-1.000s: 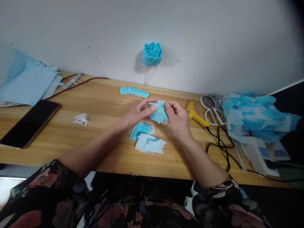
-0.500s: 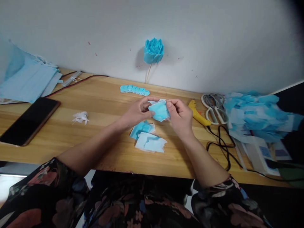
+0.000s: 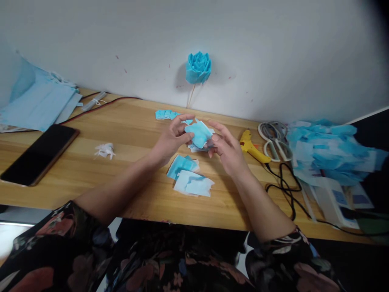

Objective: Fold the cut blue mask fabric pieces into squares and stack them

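A blue fabric piece is pinched in my left hand a little above the wooden table. Beside it, my right hand has its fingers stretched out and partly spread; its thumb and fingertips touch the lower right edge of the piece. Below the hands lie loose blue and white fabric pieces on the table. A row of small blue cut squares lies just behind my left hand. A finished blue fabric rose on a thin stick leans against the wall.
A yellow glue gun with a black cord lies right of my hands, and scissors beyond it. A heap of blue scraps fills the right end. At left are a black phone, white strings and stacked blue masks.
Both hands have lifted the blue piece slightly up and away. My right hand has loosened from a pinch to stretched-out fingers, while the left keeps its hold.
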Motion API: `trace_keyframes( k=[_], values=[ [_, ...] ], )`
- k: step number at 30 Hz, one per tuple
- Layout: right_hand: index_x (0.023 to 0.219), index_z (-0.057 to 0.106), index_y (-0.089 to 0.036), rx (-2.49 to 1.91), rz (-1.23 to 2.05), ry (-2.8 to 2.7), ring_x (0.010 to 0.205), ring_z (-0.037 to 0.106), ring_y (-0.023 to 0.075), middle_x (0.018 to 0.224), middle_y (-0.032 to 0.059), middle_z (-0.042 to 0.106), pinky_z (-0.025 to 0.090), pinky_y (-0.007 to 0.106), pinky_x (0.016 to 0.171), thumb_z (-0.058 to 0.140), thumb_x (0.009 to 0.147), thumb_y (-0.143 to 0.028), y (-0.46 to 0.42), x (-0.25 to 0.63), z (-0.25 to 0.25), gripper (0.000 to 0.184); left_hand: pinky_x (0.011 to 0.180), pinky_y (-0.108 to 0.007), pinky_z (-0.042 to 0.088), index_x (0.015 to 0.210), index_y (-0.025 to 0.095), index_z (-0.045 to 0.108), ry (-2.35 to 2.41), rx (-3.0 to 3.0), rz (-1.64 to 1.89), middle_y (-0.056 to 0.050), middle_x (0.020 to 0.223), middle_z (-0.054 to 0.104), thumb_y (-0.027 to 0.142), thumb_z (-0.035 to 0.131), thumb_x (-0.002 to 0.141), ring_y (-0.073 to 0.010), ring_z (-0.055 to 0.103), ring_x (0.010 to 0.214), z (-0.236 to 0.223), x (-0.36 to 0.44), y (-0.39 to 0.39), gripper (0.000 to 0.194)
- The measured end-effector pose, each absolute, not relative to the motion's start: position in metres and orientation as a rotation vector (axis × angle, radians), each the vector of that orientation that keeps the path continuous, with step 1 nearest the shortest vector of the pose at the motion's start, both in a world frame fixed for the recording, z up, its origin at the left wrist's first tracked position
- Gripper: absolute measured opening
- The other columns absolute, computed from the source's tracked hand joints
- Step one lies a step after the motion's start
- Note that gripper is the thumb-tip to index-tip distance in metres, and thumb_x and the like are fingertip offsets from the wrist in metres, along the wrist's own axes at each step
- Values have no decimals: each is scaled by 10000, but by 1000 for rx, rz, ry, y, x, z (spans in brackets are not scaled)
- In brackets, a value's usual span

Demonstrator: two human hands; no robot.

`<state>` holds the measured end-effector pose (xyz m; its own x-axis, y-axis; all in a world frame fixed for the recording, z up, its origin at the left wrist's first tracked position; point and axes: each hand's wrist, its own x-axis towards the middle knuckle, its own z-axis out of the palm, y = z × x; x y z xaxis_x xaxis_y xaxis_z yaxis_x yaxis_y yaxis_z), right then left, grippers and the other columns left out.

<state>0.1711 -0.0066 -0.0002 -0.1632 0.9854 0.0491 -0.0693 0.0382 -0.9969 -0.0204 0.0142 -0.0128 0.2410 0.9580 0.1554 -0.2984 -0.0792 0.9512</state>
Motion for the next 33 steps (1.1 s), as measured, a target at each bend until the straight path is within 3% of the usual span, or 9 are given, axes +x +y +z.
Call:
trace_keyframes(
  k=[6, 12, 16, 21, 25, 29, 33],
  values=[
    [1347, 596, -316, -1126, 1203, -1447, 705, 605, 149, 844, -6, 689, 476, 251, 510, 737, 838, -445, -1, 174, -11, 543, 703, -262, 501, 1249, 185, 568, 792, 1181, 1266, 5, 870, 686, 189, 700, 808, -109, 613, 730, -10, -21, 14, 461],
    [1219, 675, -286, -1162, 261, -1729, 988, 675, 229, 1061, 52, 746, 572, 391, 773, 589, 935, -280, -8, 176, -3, 297, 682, -255, 505, 1240, 182, 585, 899, 1200, 1316, 22, 794, 643, 127, 660, 814, -105, 590, 688, -7, -18, 10, 435],
    [1232, 666, -290, -1008, 32, -2010, 1011, 692, 253, 1113, 51, 766, 556, 461, 893, 596, 945, -235, -18, 167, 3, 301, 695, -241, 510, 1241, 192, 592, 890, 1271, 1324, 20, 804, 633, 118, 657, 825, -107, 606, 730, -7, -14, 6, 427],
    [1370, 589, -267, -1000, 4, -2130, 1083, 681, 279, 1224, 86, 741, 549, 479, 924, 655, 918, -264, -16, 164, -5, 457, 673, -241, 509, 1259, 214, 607, 804, 1384, 1292, 22, 792, 619, 134, 681, 833, -119, 619, 736, -8, -11, 0, 440],
    [1261, 664, -275, -1078, 92, -1962, 970, 699, 242, 1089, 57, 773, 565, 442, 879, 608, 932, -234, -14, 166, -7, 337, 728, -283, 544, 1347, 238, 563, 669, 1430, 1297, -5, 849, 677, 286, 685, 905, -146, 670, 772, -7, -13, -2, 462],
    [1170, 703, -277, -1175, 464, -1627, 917, 706, 204, 1069, 32, 777, 580, 394, 858, 620, 927, -295, -12, 168, -6, 257, 716, -272, 529, 1337, 239, 568, 712, 1451, 1439, -38, 956, 711, 348, 691, 919, -143, 648, 812, -3, -20, 1, 450],
    [1184, 692, -276, -1098, 832, -1411, 950, 701, 198, 1113, 36, 765, 587, 353, 817, 688, 884, -404, -7, 169, -8, 326, 727, -268, 515, 1278, 211, 607, 841, 1371, 1404, -56, 1027, 702, 362, 704, 900, -139, 624, 844, -4, -22, 8, 419]
  ],
)
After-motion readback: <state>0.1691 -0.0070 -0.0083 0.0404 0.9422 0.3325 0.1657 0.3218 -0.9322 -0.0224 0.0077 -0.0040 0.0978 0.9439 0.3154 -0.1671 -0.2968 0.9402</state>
